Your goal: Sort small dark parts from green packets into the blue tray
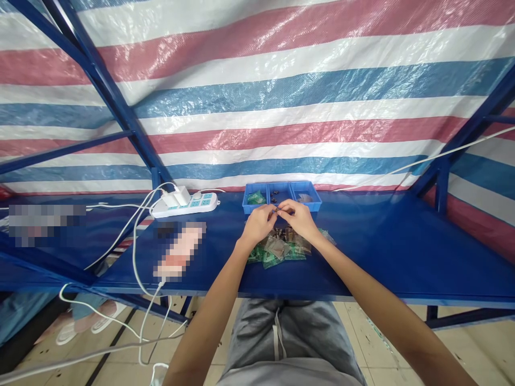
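My left hand [258, 222] and my right hand [298, 217] meet above the blue table [382, 252], fingertips pinched together on a tiny dark part [277, 211] that I cannot make out. Right below the hands lies a heap of small clear and green plastic bags [279, 249] with a few small metal pieces among them. Just behind the hands stands a blue tray [281, 196] with three compartments: a green bag in the left one, small dark parts in the middle one, a clear bag in the right one.
A white power strip [185, 205] with plugs and white cables lies at the back left. A blurred flat object [179, 251] rests left of the hands. A striped tarpaulin [281, 96] on blue frame bars closes the back. My grey-trousered lap [281, 338] is under the table edge.
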Available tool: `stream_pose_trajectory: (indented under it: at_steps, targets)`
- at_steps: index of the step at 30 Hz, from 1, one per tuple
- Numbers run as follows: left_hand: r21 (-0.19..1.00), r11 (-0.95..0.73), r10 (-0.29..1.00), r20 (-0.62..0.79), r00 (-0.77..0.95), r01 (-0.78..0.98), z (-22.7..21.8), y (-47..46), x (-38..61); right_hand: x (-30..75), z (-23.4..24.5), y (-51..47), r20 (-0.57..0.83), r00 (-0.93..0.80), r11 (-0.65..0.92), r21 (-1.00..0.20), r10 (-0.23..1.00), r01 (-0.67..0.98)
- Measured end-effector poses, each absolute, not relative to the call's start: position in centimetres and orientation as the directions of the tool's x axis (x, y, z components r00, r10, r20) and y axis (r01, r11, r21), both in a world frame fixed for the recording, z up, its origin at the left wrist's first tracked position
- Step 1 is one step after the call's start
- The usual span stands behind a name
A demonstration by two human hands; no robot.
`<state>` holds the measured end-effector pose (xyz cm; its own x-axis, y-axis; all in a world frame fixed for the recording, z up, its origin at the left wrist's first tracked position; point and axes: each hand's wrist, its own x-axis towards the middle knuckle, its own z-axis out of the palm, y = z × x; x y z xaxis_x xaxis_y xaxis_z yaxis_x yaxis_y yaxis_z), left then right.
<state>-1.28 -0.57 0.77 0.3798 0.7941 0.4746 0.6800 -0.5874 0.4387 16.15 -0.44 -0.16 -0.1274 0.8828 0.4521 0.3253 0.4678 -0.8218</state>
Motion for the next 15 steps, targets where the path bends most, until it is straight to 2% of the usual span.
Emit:
stream_pose_trajectory:
  at_steps: [15]
  targets:
    - [0.462,-0.603,0.788,0.471,0.397,0.65,0.38,-0.5,-1.19,16.65,-0.44,-0.14,0.446,-0.136,0.455,-0.761,0.885,0.462]
